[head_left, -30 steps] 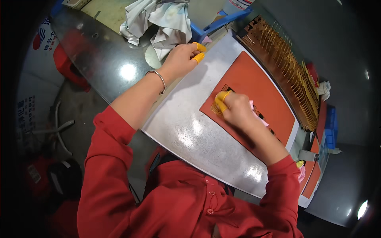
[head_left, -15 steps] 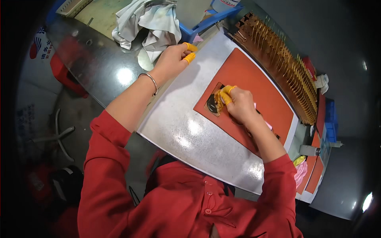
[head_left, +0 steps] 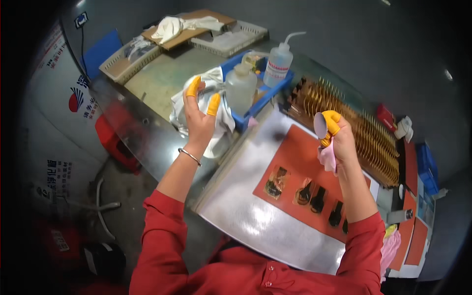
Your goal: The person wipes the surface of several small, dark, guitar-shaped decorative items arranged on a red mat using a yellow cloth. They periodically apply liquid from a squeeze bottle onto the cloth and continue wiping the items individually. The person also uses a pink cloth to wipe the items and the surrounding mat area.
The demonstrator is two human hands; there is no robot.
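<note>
My left hand (head_left: pixel 198 120) is raised beside a white cloth (head_left: pixel 223 123), near a squat translucent bottle (head_left: pixel 241 88). Its fingers are apart, yellow finger cots cover two of the tips, and it holds nothing. Above the orange mat (head_left: pixel 292 150), my right hand (head_left: pixel 345 142) pinches a round pale lilac disc (head_left: pixel 320 126) in yellow-cotted fingers. A pink cloth (head_left: pixel 328 156) is bunched in the same hand. Several flat black pieces lie in a row on the mat, among them a gold-edged one (head_left: pixel 277 183) at the left end and a narrow one (head_left: pixel 318 199).
A blue tray (head_left: pixel 240 122) holds the squat bottle and a spouted wash bottle (head_left: pixel 278 66). Behind the mat stands a long rack (head_left: pixel 351 128) of upright gold-coloured pieces. Baskets (head_left: pixel 228 42) sit at the far left; a second pink cloth (head_left: pixel 391 248) hangs at the right.
My right hand has lifted off the left-end black piece and moved right, now showing the disc. My left hand has risen off the table edge, fingers spread. The head view has tilted up.
</note>
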